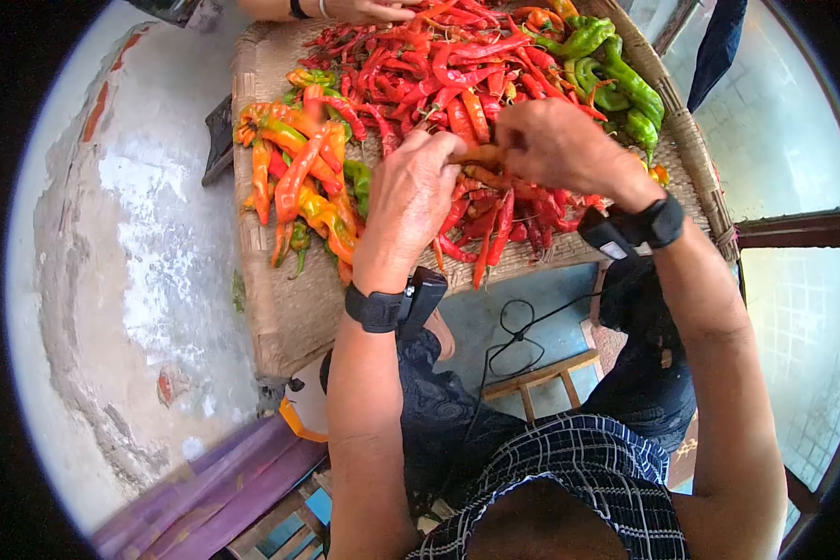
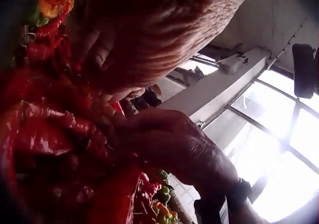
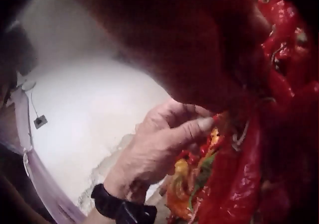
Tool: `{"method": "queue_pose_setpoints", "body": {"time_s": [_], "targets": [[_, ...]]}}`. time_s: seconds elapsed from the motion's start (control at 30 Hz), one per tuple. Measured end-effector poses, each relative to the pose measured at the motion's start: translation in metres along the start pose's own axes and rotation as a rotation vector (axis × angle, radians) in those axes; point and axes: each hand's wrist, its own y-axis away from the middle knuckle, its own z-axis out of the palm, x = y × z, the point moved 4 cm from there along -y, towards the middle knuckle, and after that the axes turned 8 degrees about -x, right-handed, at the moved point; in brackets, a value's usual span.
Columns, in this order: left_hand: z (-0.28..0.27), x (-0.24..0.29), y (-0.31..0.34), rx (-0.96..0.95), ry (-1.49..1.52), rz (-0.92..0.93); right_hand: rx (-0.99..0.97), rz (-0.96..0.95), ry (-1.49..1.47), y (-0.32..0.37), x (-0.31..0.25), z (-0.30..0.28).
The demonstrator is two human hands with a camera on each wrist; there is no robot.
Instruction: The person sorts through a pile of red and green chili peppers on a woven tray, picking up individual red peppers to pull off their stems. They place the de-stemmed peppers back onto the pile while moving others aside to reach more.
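Both hands meet over a heap of red chili peppers (image 1: 439, 70) in a woven tray (image 1: 294, 322). Between them stretches an orange-brown chili pepper (image 1: 479, 156). My left hand (image 1: 409, 201) pinches one end of it; thumb and forefinger come together in the right wrist view, where the left hand (image 3: 154, 144) is seen from the side. At the other end, the curled fingers of my right hand (image 1: 565, 145), slightly blurred, grip the pepper. Dark, wrinkled red peppers (image 1: 504, 229) lie just below the hands. Shadow covers much of the grip in the left wrist view.
Orange and yellow peppers (image 1: 299, 177) pile at the tray's left, green peppers (image 1: 621, 79) at its upper right. Another person's hand (image 1: 373, 9) reaches in over the far edge. A worn wall (image 1: 149, 233) stands left, windows (image 1: 793, 345) right. A black cable (image 1: 523, 331) hangs below.
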Motion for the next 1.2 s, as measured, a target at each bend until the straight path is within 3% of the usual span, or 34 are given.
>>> {"method": "queue_pose_setpoints", "body": {"time_s": [0.07,0.2,0.27,0.3,0.33,0.4,0.47,0.53,0.67,0.73,0.8,0.83,0.87,0.9,0.93,1.0,1.07,1.1,1.13,1.2], "targets": [[-0.001,0.003,0.001,-0.005,0.012,-0.011,-0.114,0.099,-0.083,0.005,0.01,-0.015],[0.004,0.001,0.002,-0.002,-0.045,0.01,-0.099,0.001,-0.253,0.008,0.023,-0.039],[0.009,0.0,0.002,-0.019,-0.034,0.035,0.316,0.021,-0.568,0.01,0.027,-0.053],[0.01,0.001,0.002,-0.049,-0.044,0.012,0.382,0.056,-0.326,0.001,0.033,-0.054],[0.01,0.001,0.001,-0.077,-0.056,-0.011,0.384,0.059,-0.326,0.002,0.037,-0.048],[0.006,0.003,0.0,-0.059,-0.057,-0.011,0.454,-0.096,-0.152,0.006,0.026,-0.039],[0.004,0.003,-0.002,-0.044,-0.055,-0.012,0.257,-0.205,-0.169,0.006,0.004,-0.014],[0.001,0.004,-0.005,0.047,-0.052,0.055,0.082,-0.132,0.078,0.005,-0.01,0.008],[-0.014,0.003,-0.003,0.071,0.019,0.065,0.038,-0.138,0.005,0.002,-0.01,0.013],[-0.039,-0.008,0.004,0.205,-0.001,-0.048,-0.048,-0.185,-0.244,0.0,-0.002,0.007],[-0.051,-0.03,0.018,0.265,0.236,-0.229,-0.087,-0.178,-0.357,-0.002,0.004,-0.006],[-0.054,-0.039,0.023,0.269,0.233,-0.233,-0.105,-0.085,-0.441,-0.002,0.006,-0.019],[-0.05,-0.049,0.027,0.141,0.201,-0.286,-0.126,0.009,-0.522,-0.003,0.01,-0.026],[-0.048,-0.05,0.029,0.011,0.169,-0.337,0.069,-0.021,-0.732,-0.008,0.009,-0.033],[-0.046,-0.047,0.03,0.012,0.168,-0.342,0.269,-0.05,-0.938,-0.01,0.009,-0.039],[-0.026,-0.034,0.028,-0.223,0.076,-0.369,0.27,0.04,-0.881,-0.008,0.015,-0.042],[-0.012,-0.032,0.03,-0.262,0.058,-0.316,0.386,-0.188,-0.442,-0.009,0.016,-0.031],[-0.007,-0.027,0.033,-0.271,-0.022,-0.246,0.179,-0.182,-0.379,-0.008,0.011,-0.019],[-0.003,-0.024,0.034,-0.281,-0.1,-0.176,0.055,-0.334,-0.327,0.0,-0.003,-0.011],[0.003,-0.024,0.033,-0.321,-0.117,-0.185,-0.09,-0.514,-0.181,0.015,-0.019,0.004]]}}
